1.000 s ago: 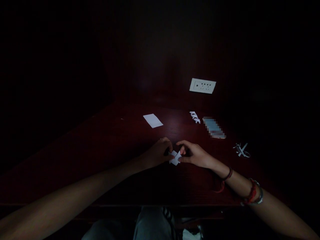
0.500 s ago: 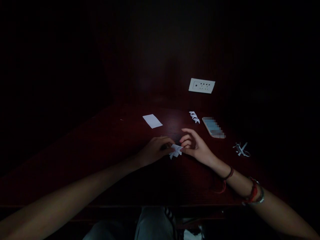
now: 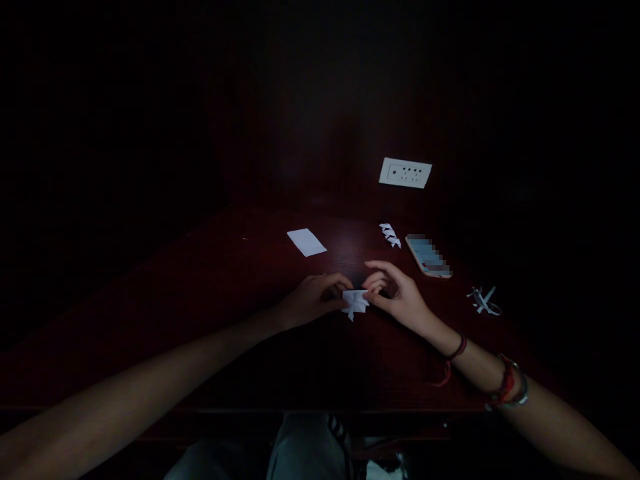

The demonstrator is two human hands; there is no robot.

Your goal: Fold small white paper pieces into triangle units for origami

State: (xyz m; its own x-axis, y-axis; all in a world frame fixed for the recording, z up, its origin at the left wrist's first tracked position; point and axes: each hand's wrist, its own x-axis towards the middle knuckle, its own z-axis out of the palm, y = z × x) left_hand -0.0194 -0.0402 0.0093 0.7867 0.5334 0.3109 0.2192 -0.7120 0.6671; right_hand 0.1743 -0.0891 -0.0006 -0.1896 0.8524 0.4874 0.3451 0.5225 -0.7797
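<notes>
Between my two hands is a small folded piece of white paper (image 3: 355,301) with creases and pointed flaps, one of them sticking out toward me. My left hand (image 3: 320,295) pinches its left edge between thumb and fingers. On the opposite edge, the thumb and curled fingers of my right hand (image 3: 395,291) grip the paper, while the index finger arches away from it. A flat white paper sheet (image 3: 307,243) lies on the table beyond my left hand. Several folded paper pieces (image 3: 390,235) sit in a row beyond my right hand.
A phone (image 3: 429,256) lies right of the folded pieces. Farther right is a small heap of thin paper strips (image 3: 484,301). A white socket plate (image 3: 405,173) is on the back wall. The dark red table (image 3: 210,280) ends at a front edge above my knees.
The folded paper has turned slightly and looks flatter, with its lower flap now pointing toward me. My right hand's fingers have shifted a little on its edge.
</notes>
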